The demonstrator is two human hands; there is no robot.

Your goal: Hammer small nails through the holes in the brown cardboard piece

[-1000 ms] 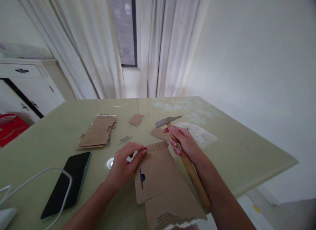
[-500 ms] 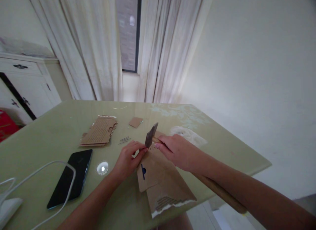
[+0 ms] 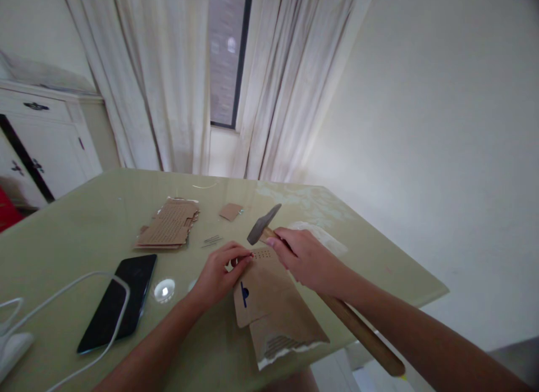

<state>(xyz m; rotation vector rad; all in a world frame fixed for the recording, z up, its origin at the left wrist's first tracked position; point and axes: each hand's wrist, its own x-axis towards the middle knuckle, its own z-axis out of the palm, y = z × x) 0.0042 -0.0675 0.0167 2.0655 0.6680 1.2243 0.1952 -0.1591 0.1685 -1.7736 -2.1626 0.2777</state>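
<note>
My right hand (image 3: pixel 309 260) grips a hammer (image 3: pixel 357 330) by its wooden handle, close to the head. The metal hammer head (image 3: pixel 263 224) is raised just above my left fingertips, tilted. My left hand (image 3: pixel 221 271) is closed in a pinch at the far left edge of a brown cardboard piece (image 3: pixel 282 299). Whatever is between the thumb and finger is too small to make out. Rows of small holes (image 3: pixel 261 254) run through the cardboard beside those fingertips. The cardboard has a torn near end and a dark blue mark. Several thin nails (image 3: pixel 211 241) lie beyond my left hand.
A stack of torn cardboard (image 3: pixel 170 223) and a small cardboard square (image 3: pixel 231 212) lie farther back. A black phone (image 3: pixel 120 302) with a white cable (image 3: pixel 126 294) across it is at left. Clear plastic (image 3: pixel 324 237) lies behind my right hand. The table's edge (image 3: pixel 427 299) runs along the right.
The hammer head has lifted from my left fingertips and swung up and to the right, uncovering more of the holes. My left hand keeps its pinch. The view has shifted slightly.
</note>
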